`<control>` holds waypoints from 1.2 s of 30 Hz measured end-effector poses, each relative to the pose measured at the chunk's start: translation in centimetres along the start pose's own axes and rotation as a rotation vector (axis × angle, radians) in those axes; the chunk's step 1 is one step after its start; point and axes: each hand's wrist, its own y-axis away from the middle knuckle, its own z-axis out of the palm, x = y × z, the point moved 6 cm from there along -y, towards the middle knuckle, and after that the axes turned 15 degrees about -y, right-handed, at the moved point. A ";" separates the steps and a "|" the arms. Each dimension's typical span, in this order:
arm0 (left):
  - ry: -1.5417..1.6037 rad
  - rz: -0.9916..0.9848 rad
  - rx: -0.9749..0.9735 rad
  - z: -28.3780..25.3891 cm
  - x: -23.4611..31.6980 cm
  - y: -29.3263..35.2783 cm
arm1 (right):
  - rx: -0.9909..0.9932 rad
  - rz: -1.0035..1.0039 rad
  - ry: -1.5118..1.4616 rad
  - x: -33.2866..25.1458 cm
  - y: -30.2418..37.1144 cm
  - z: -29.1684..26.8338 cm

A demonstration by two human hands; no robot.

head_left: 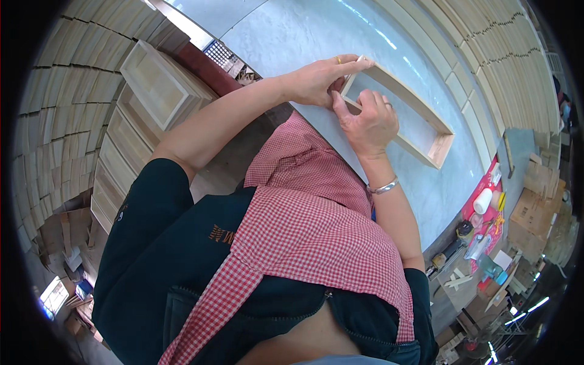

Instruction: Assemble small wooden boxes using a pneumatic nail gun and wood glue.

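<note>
A narrow rectangular frame of pale wood [412,98] lies at a slant over the grey-white table [304,36], its middle open. My left hand [317,80] grips its near-left short end, with the fingers reaching over the far corner and the thumb low by the near one. Closed over the near long side, close to that same end, is my right hand [370,125], its fingers curled and its thumb pointing at the corner. My fingers hide most of that short end. Whether anything small is pinched between them I cannot tell.
Shallow wooden boxes [159,85] are stacked to my left, beside tall piles of wood pieces [79,91]. More wood strips [505,55] line the table's far right. A side surface at right holds a white roll [482,201], tools and cardboard boxes [529,213].
</note>
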 end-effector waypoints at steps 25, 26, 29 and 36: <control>0.212 0.165 0.113 -0.1 -0.4 0.0 | -0.177 -0.215 -0.401 -0.8 0.0 -1.7; 0.196 0.158 0.121 -0.2 -0.3 0.0 | -0.203 -0.204 -0.409 -0.8 -0.1 -1.8; 0.255 0.134 0.098 -0.4 -0.4 0.1 | -0.266 -0.187 -0.545 -1.8 -2.5 -2.4; 0.252 0.108 0.037 -0.7 -0.2 0.3 | -0.208 -0.288 -0.661 -1.7 -20.5 5.4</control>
